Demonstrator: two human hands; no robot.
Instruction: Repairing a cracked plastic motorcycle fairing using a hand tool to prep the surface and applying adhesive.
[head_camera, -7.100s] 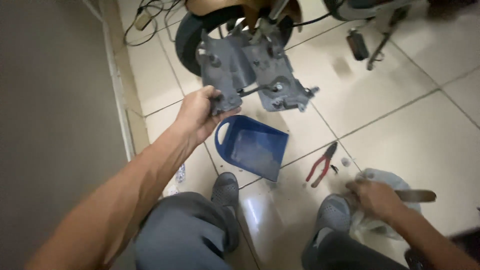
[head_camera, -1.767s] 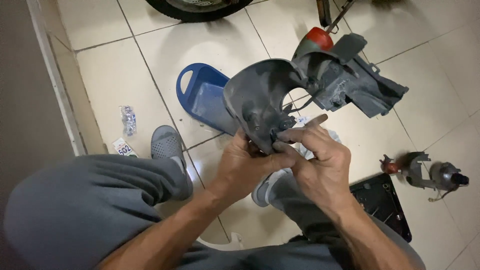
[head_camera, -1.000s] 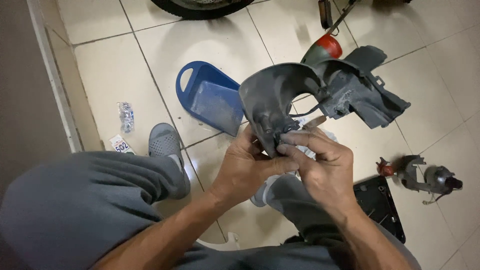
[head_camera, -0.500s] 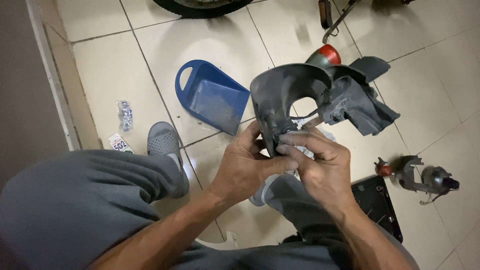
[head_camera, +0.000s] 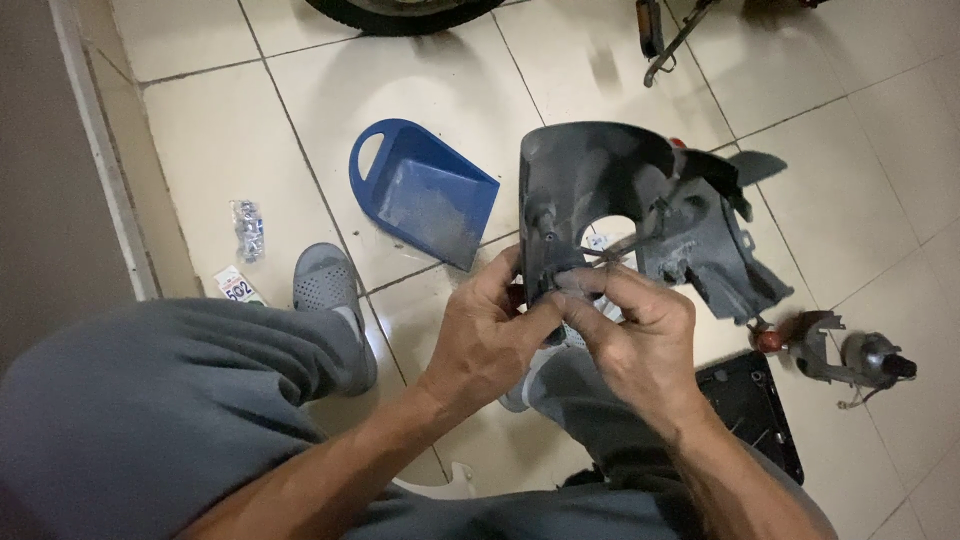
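A dark grey moulded plastic cover (head_camera: 640, 200), curved and dusty, is held up over my lap. My left hand (head_camera: 490, 335) grips its lower left edge with the fingers curled round the rim. My right hand (head_camera: 635, 335) pinches the same edge from the right, fingertips pressed together on a small fitting there. What lies between the fingertips is hidden. Both hands touch each other at the cover's bottom corner.
A blue dustpan (head_camera: 425, 190) lies on the tiled floor ahead. A small bag of screws (head_camera: 247, 228) and a little packet (head_camera: 238, 287) lie left, near a grey shoe (head_camera: 325, 285). A black tray (head_camera: 755, 410) and metal parts (head_camera: 840, 355) sit right. A tyre (head_camera: 400, 12) is at the top.
The cover has been turned in my hands, its open side swinging left and upright. Earlier, my left hand alone held it out near the tyre.
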